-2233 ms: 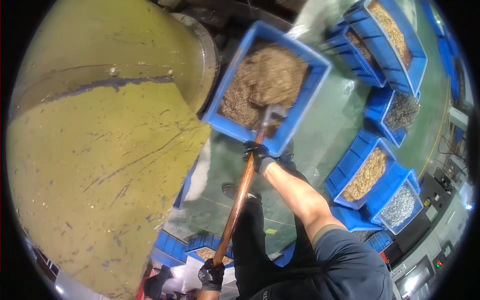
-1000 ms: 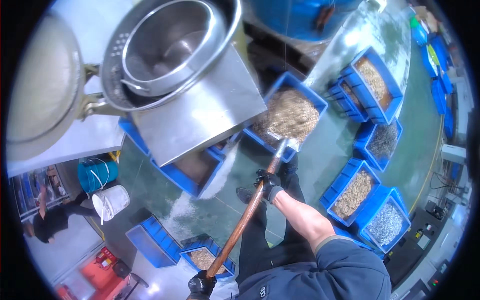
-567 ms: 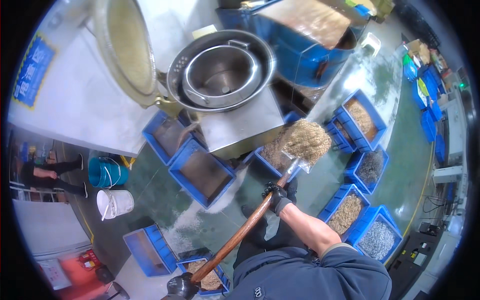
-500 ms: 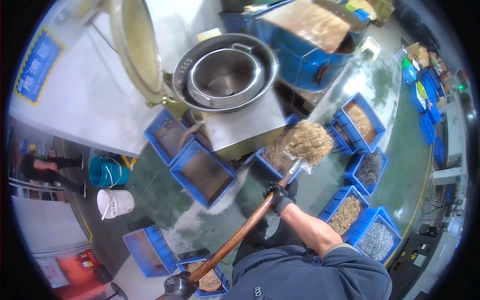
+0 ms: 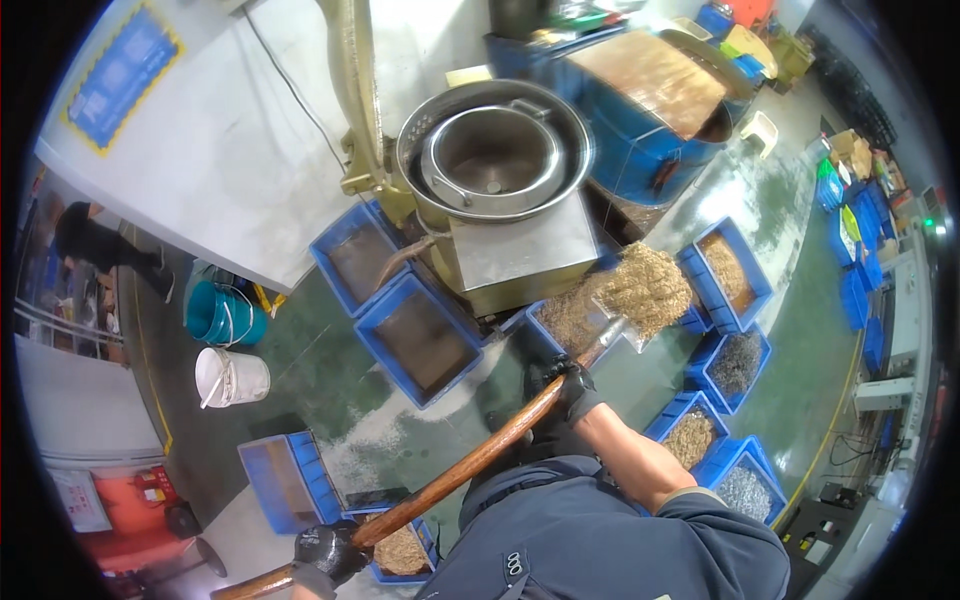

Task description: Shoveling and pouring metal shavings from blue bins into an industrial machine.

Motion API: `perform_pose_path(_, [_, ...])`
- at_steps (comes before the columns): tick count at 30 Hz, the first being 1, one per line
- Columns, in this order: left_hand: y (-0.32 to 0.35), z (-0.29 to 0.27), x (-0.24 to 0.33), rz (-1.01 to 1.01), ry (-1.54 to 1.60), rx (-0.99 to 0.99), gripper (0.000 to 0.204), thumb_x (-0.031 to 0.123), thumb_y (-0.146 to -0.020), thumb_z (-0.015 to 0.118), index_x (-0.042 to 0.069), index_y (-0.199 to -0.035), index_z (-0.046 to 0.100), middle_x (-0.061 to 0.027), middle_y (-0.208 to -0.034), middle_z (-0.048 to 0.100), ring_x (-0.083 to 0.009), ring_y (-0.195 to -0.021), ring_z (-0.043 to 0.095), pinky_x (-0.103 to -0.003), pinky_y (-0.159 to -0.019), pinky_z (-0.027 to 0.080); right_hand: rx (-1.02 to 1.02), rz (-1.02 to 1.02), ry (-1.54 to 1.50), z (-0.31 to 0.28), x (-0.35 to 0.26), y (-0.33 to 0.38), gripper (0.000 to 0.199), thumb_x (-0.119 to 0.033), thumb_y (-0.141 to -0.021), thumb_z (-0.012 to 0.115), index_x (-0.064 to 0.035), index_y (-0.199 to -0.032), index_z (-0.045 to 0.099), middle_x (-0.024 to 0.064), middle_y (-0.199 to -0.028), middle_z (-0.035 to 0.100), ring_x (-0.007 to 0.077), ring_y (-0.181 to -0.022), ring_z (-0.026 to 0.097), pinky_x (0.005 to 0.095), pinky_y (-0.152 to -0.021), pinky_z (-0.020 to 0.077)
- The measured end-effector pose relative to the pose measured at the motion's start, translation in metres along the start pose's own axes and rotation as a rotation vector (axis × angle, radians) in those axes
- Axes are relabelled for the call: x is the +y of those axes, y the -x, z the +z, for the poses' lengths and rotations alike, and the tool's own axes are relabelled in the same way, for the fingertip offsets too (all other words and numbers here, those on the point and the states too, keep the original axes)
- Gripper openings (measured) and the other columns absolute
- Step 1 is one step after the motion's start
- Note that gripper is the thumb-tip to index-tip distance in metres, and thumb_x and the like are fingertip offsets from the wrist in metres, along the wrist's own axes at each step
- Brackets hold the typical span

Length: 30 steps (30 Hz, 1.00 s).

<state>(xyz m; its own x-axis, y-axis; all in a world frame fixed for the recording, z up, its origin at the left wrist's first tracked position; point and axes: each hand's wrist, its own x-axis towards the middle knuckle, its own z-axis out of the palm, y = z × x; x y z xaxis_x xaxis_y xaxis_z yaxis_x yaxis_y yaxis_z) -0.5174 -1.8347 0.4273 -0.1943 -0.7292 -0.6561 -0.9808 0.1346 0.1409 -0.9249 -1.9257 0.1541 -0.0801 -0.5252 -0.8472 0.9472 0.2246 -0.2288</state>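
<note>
A long wooden-handled shovel slants across my front, gripped in both black-gloved hands. My right hand is closed round the shaft close to the blade. Farther back, near the butt end, my left hand is wrapped round it too. The blade carries a heap of tan granular material, which hides most of its metal. It hangs over the right side of a blue bin of similar tan material. Just beyond stands a machine with a round steel bowl, its inner basin bare.
Two blue bins sit left of the machine. On the right are blue bins of tan granules, grey scrap and silvery pieces. Teal and white buckets stand left. A large blue container is behind; a person is at far left.
My left hand has moved up and left with the shovel's butt end, showing more of the shaft behind it. The loaded blade sits slightly farther right in view. The whole view has shifted.
</note>
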Motion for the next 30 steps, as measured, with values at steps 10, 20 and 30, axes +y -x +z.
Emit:
perform_pose_path(10, [-0.011,-0.024,0.0,0.033,0.049,-0.016,0.019,0.032,-0.07,0.069,0.014,-0.078,0.069,-0.0108,-0.074,0.067,-0.0325,-0.066,0.064,-0.042,-0.061,0.051,0.056,-0.006,0.049,0.034,-0.023,0.025,0.027,-0.036,-0.094,0.046,-0.0117,-0.082,0.051,0.0048,-0.07,0.052,0.0205,-0.062,0.053,0.0364,-0.054,0.0486])
perform_pose_path(20, [-0.033,-0.048,0.001,0.039,0.109,0.008,0.02,0.032,-0.069,0.07,0.015,-0.08,0.07,-0.0098,-0.073,0.067,-0.0316,-0.067,0.064,-0.041,-0.062,0.052,-0.057,-0.123,0.07,0.034,-0.048,0.001,0.013,-0.017,-0.089,0.051,-0.015,-0.075,0.05,0.0006,-0.062,0.047,0.0162,-0.056,0.048,0.0277,-0.052,0.0434])
perform_pose_path(30, [-0.004,-0.055,0.005,0.011,0.192,0.029,0.028,0.036,-0.068,0.072,0.015,-0.086,0.071,-0.0107,-0.073,0.067,-0.0316,-0.068,0.065,-0.041,-0.064,0.053,-0.053,-0.107,0.197,0.101,-0.069,0.03,0.014,-0.014,-0.085,0.055,-0.0146,-0.072,0.05,-0.0013,-0.061,0.048,0.0139,-0.052,0.047,0.0275,-0.053,0.0457])
